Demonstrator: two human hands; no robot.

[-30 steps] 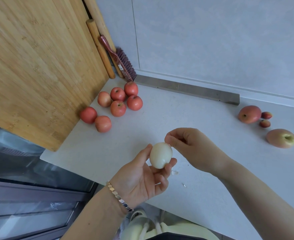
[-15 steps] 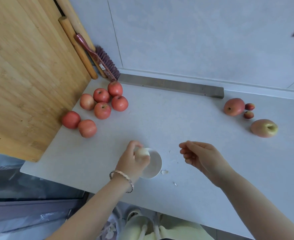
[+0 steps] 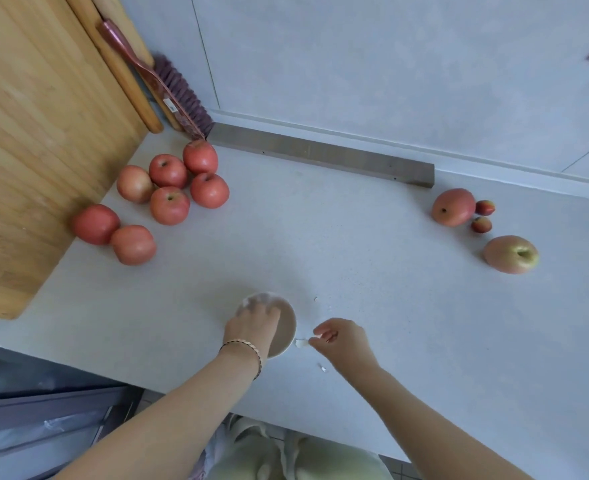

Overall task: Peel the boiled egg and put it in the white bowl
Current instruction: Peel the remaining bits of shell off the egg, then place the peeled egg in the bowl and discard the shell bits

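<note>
A person's left hand (image 3: 254, 322) reaches into the white bowl (image 3: 286, 327), its grip and the bowl's contents hidden; just beside the bowl, the right hand (image 3: 341, 337) pinches a shell fragment (image 3: 300, 342).

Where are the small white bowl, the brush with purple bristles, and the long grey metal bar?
small white bowl (image 3: 287, 327): head view, bare inner wall.
brush with purple bristles (image 3: 182, 93): head view, bristle block.
long grey metal bar (image 3: 321, 154): head view, middle of its top face.

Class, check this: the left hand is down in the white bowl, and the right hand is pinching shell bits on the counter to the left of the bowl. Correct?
Not quite. In the head view the left hand is in the white bowl, but the right hand works at the shell bits to the bowl's right.
</note>
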